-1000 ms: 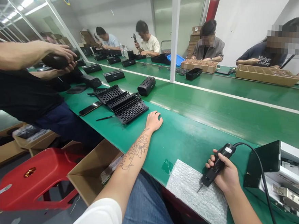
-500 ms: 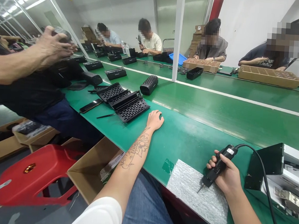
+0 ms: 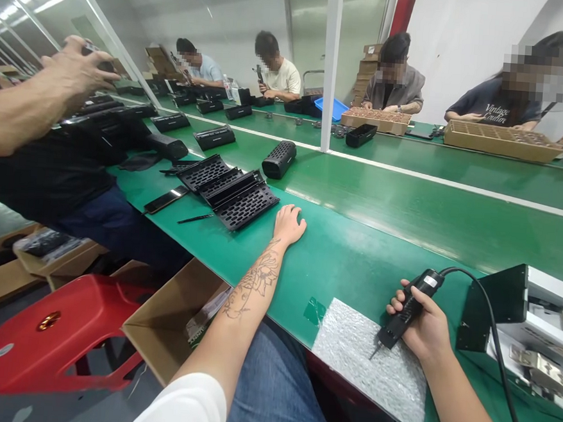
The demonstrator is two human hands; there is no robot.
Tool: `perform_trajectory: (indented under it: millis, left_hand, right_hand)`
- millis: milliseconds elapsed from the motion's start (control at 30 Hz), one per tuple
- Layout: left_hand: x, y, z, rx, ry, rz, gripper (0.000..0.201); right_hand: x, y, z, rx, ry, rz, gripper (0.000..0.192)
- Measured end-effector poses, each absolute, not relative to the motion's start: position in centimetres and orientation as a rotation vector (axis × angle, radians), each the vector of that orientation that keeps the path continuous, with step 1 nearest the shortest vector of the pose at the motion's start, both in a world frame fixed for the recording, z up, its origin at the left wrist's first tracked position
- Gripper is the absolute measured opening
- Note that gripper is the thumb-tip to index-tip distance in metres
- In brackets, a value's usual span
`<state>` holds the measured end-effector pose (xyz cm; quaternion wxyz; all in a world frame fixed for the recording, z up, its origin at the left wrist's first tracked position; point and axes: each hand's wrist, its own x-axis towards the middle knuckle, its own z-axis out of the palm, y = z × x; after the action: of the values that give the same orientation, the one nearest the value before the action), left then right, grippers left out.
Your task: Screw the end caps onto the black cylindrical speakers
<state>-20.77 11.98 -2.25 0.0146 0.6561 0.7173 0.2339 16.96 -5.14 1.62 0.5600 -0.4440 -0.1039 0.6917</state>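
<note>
The right hand (image 3: 425, 330) grips the black, cylindrical driver (image 3: 405, 315), its thin bit angled down over the crinkled, silvery pad (image 3: 343, 337); a slack grip or snagged cord (image 3: 498, 339) could, in my judgement, let the bit gouge that surface. The left hand (image 3: 290, 226) rests on the smooth green bench (image 3: 339, 257), fingers loosely spread, nothing visible in it, near slotted black panels (image 3: 247, 208) that a careless sweep might knock.
</note>
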Motion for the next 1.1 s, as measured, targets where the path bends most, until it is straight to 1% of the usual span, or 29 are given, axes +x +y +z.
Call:
perform_trajectory:
  millis: [133, 300, 467, 533, 733, 933, 1100]
  left_hand:
    - [-20.77, 11.92, -2.19, 2.042, 2.226, 0.731, 0.037]
    - [-20.86, 11.98, -2.32, 2.035, 2.220, 0.722, 0.039]
    - [-20.94, 12.02, -2.47, 2.023, 2.222, 0.723, 0.056]
    - [-20.94, 12.04, -2.46, 2.020, 2.225, 0.724, 0.059]
    - [-20.92, 12.16, -2.45, 2.021, 2.214, 0.708, 0.042]
    - [-20.93, 12.18, -2.46, 2.026, 2.209, 0.712, 0.044]
    - [-20.90, 12.03, -2.30, 2.034, 2.213, 0.705, 0.041]
  right_hand:
    - [16.88, -5.12, 1.61, -1.049, -0.242, 1.628, 0.035]
    - [16.86, -5.11, 1.60, -1.042, -0.244, 1.632, 0.033]
    - [16.90, -5.09, 1.51, -1.039, -0.240, 1.641, 0.033]
    - [16.94, -5.11, 1.45, -1.036, -0.240, 1.640, 0.033]
    - [16.95, -5.16, 1.43, -1.033, -0.232, 1.631, 0.034]
    - [16.94, -5.12, 1.45, -1.027, -0.234, 1.637, 0.033]
    - [16.94, -5.18, 1.46, -1.021, -0.239, 1.637, 0.035]
